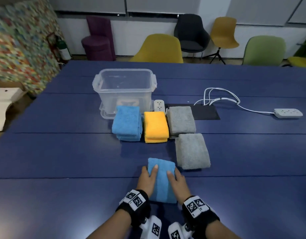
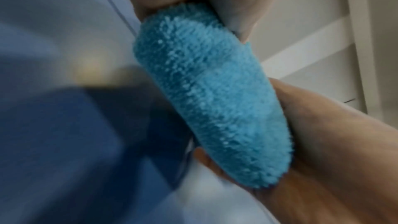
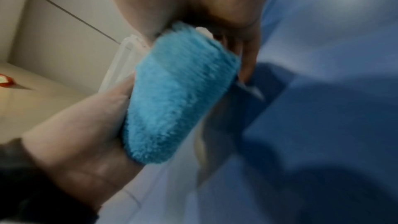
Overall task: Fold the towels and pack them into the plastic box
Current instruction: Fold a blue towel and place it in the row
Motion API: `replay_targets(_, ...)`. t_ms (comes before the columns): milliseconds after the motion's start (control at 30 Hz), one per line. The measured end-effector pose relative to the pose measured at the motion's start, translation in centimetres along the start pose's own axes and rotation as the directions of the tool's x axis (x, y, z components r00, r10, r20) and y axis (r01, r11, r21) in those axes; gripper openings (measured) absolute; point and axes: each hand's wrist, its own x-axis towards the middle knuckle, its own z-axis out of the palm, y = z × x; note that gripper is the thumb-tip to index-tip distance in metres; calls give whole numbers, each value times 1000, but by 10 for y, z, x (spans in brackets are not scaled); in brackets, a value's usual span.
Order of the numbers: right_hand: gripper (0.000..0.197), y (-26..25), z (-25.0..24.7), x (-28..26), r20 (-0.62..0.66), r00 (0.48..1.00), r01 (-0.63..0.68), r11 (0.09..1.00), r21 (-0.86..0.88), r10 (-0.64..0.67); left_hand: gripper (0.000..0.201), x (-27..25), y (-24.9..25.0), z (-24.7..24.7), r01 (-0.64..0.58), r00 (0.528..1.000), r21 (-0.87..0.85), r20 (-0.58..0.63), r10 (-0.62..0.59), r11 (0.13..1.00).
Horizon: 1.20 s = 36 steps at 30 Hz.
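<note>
Head view, left to right. Box sits far left-centre on the table: clear plastic, rounded corners, side latches, open top, nothing inside, apparently standing on its own lid. Just in front of it runs a row of folded stacks: blue stack touching the box's front, yellow stack beside it, grey stack next. My read: they're staged by colour close to the box so packing is a short reach. A separate grey towel lies nearer, just right of the hands.

Left hand grips the left edge of the blue towel, thumb on top and fingers wrapped under. Right hand mirrors it on the right edge. The two-sided hold likely keeps the fold from springing open. The towel is near the table's front edge, well apart from the box; I can't tell whether it is lifted or resting.

Wrist views: fluffy microfibre pile, thick rounded fold edge, and it squashes under the thumbs. Soft and compliant, so it should go in flat.

Power strips and a white cable lie far right, clear of the work.
</note>
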Motion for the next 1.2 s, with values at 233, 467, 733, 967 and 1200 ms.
replay_targets(233,26,-134,26,23,54,973,193,915,353,-226,45,44,87,-77,-178,973,-76,-164,164,981)
replay_targets(467,24,-226,50,87,-119,918,397,891,223,-379,34,106,162,-132,-299,949,-96,-133,286,949)
replay_targets(733,42,-217,82,137,-78,948,297,945,-136,-309,50,175,114,-144,-332,919,274,-123,375,903)
replay_targets(967,49,-181,104,169,12,994,109,989,101,-111,87,211,82,-139,-49,994,-158,-103,33,986)
replay_targets(1200,49,-174,107,166,126,989,47,969,243,-79,38,201,83,-145,73,996,-237,71,-58,969)
